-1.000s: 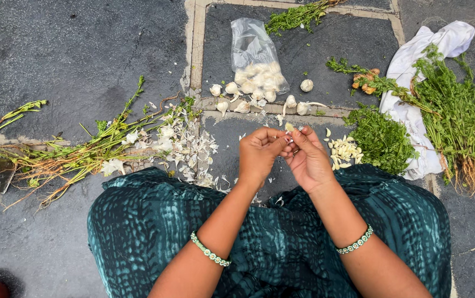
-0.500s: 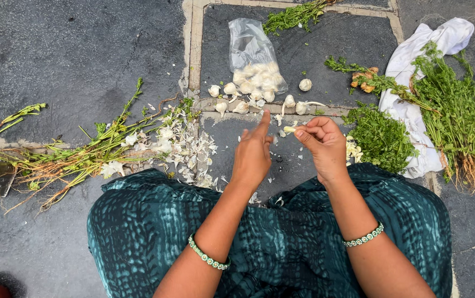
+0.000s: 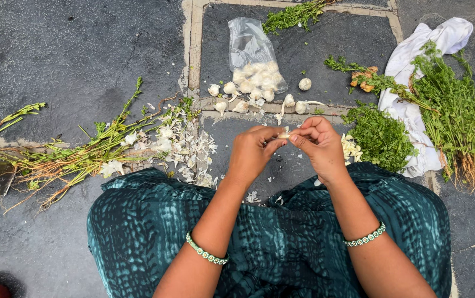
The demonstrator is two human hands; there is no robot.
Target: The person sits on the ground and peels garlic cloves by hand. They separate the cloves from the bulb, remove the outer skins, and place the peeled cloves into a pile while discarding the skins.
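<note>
Teal skirt (image 3: 270,237) fills the near edge, and above it left hand (image 3: 254,154) and right hand (image 3: 321,146) meet, both pinching 1 garlic clove (image 3: 284,133) over the stone floor (image 3: 72,49), papery skins (image 3: 190,152) alongside, bagged garlic (image 3: 257,69) beyond.

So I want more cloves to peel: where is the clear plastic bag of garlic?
In the head view, the clear plastic bag lies on the pavement at top centre, beyond both hands, with loose garlic bulbs along its near edge.
</note>
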